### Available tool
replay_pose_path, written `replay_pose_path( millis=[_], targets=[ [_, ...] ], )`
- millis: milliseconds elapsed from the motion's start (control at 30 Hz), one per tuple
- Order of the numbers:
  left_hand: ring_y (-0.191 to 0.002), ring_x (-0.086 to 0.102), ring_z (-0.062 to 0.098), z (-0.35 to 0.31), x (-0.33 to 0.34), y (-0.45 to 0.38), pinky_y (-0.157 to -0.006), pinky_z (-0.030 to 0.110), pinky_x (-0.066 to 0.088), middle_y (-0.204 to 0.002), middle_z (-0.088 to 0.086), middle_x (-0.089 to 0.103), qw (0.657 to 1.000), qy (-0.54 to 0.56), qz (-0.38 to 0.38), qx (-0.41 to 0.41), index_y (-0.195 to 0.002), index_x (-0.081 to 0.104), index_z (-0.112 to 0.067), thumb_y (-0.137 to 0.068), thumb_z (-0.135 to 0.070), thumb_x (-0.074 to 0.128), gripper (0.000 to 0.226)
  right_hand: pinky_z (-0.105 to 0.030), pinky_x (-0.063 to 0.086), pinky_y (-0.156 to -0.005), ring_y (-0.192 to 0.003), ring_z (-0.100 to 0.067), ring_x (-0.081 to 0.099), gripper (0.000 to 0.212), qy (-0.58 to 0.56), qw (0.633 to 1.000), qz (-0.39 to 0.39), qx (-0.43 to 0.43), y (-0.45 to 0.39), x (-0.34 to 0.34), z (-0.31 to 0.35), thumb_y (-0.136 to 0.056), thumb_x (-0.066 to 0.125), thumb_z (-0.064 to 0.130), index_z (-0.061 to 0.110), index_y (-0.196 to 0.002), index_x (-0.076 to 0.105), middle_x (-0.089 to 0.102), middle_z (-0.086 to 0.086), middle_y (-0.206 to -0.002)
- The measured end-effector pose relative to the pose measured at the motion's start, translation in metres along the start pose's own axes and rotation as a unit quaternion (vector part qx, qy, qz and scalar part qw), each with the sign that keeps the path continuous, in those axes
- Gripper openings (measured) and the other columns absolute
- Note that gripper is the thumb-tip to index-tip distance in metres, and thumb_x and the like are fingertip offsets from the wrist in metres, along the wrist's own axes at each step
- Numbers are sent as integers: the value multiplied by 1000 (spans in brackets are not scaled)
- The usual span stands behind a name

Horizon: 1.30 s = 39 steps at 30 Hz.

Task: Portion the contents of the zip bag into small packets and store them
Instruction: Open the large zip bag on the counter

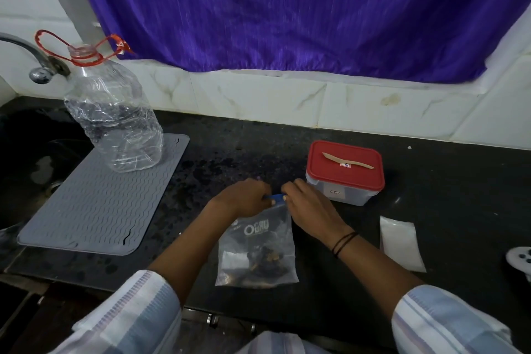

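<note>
Clear zip bag [256, 250], white print perhaps "URGO", both hands pinching blue seal [275, 198]

The dark speckled tabletop [431, 181] carries a grey mat [94, 204] left, zip bag [255, 253] near, red-lidded box [344, 172] and small white packets [400, 243] right.

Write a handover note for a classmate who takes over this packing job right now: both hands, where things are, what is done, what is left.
Left hand and right hand both pinch the blue zip strip at the top of the zip bag, which lies on the counter with dark contents inside.
Small packets lie flat to the right, apparently unfilled.
Red-lidded box is closed.
Done: nothing portioned.
Left: fill packets, store them.
</note>
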State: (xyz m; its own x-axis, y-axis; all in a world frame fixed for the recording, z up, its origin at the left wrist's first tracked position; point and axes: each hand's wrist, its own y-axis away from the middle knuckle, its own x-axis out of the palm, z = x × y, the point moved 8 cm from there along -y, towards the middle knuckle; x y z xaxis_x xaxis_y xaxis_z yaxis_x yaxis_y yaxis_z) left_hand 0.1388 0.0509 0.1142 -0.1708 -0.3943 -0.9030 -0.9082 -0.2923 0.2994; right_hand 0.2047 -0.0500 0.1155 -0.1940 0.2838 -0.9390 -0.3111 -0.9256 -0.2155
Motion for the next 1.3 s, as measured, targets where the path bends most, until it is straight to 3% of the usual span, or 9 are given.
replay_pose_path(
  millis=[233,467,533,667,800,933,1067,1200,1300],
  targets=[
    [-79,61,29,1,0,2,-65,30,38,-78,7,55,996,67,-36,-41,-69,50,-17,-98,-25,55,31,-29,44,-67,-93,-19,51,44,-103,964,-82,230,9,0,-1,-90,63,38,18,-125,46,47,-3,-111],
    [-62,49,16,10,6,20,-59,28,36,-60,1,52,961,241,-82,-105,-57,49,-15,-91,-10,54,35,-47,58,-78,-83,-18,64,20,-452,793,-44,407,14,25,12,-92,59,21,19,-108,47,61,-3,-97],
    [-59,48,17,16,9,30,-57,27,37,-59,4,54,911,376,-114,-127,-62,55,-10,-96,-9,52,34,-51,59,-80,-88,-21,69,21,-528,734,-63,423,16,30,19,-91,62,15,23,-107,51,65,-6,-101],
    [-40,43,7,22,15,48,-39,15,34,-48,-2,50,734,636,-151,-182,-82,61,-5,-107,-22,44,35,-47,61,-80,-93,-28,72,18,-681,561,-88,462,24,39,31,-95,57,6,13,-111,61,72,-15,-104],
    [-30,40,0,13,22,55,-32,11,30,-40,-8,46,665,711,-134,-186,-81,56,-5,-107,-22,43,33,-30,58,-58,-79,-21,72,10,-757,442,-95,471,27,41,40,-97,54,3,6,-104,61,71,-17,-96],
    [-31,50,9,4,37,57,-34,13,39,-42,2,53,573,797,-67,-177,-49,59,-10,-104,-22,44,58,-29,57,-57,-63,-19,63,21,-762,413,-89,490,24,48,44,-100,44,2,-1,-96,64,68,-16,-80],
    [-62,68,26,9,49,61,-65,34,55,-73,15,70,491,845,-39,-209,-79,70,-1,-98,-32,45,44,-42,57,-73,-75,-31,66,22,-756,415,-43,504,24,54,49,-94,48,0,-4,-93,69,68,-23,-88],
    [-83,73,39,12,55,61,-85,49,50,-99,29,71,409,891,-19,-195,-101,68,14,-98,-30,43,51,-45,52,-88,-78,-28,61,22,-802,345,1,487,25,60,46,-97,46,13,7,-90,65,64,-14,-84],
    [-93,71,37,6,65,59,-89,49,54,-109,28,68,362,918,7,-162,-120,61,12,-98,-34,45,53,-46,52,-76,-75,-28,62,20,-833,314,-20,455,26,62,35,-98,50,22,16,-83,60,66,-12,-73]
  ],
)
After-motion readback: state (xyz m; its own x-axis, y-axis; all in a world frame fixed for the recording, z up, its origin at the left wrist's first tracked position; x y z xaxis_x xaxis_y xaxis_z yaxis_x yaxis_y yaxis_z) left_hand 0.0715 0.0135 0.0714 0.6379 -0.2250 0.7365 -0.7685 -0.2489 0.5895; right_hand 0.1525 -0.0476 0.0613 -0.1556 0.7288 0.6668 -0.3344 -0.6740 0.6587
